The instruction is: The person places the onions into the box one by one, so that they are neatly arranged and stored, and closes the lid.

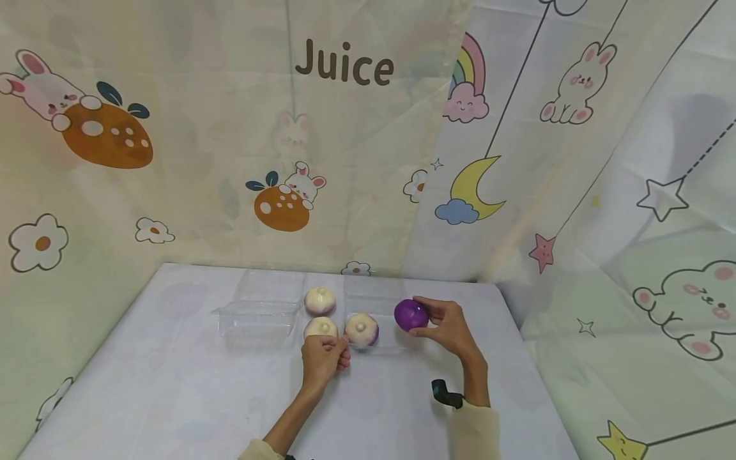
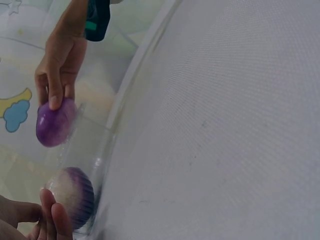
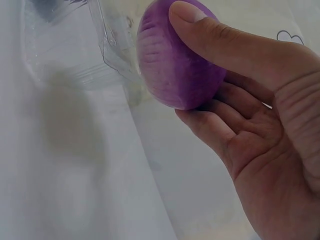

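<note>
My right hand [image 1: 451,324] holds a glossy purple onion-shaped thing [image 1: 411,315] between thumb and fingers, over the right part of a clear plastic box [image 1: 391,348]. The right wrist view shows the thumb [image 3: 192,15] on its top and paler ribs on its side. A similar thing [image 1: 361,329], cream with a purple ribbed side and a small nub, sits in the box's left end. My left hand [image 1: 323,363], fingers curled, pinches the box's near left corner. It partly covers a second cream one [image 1: 320,328]; a third [image 1: 320,301] lies just behind that.
Another clear plastic box [image 1: 255,322] stands at the left with its lid up. Both boxes are near the back edge of the white table [image 1: 190,377], in front of a printed curtain [image 1: 356,140]. A dark wrist strap [image 1: 447,394] sticks out from the right sleeve.
</note>
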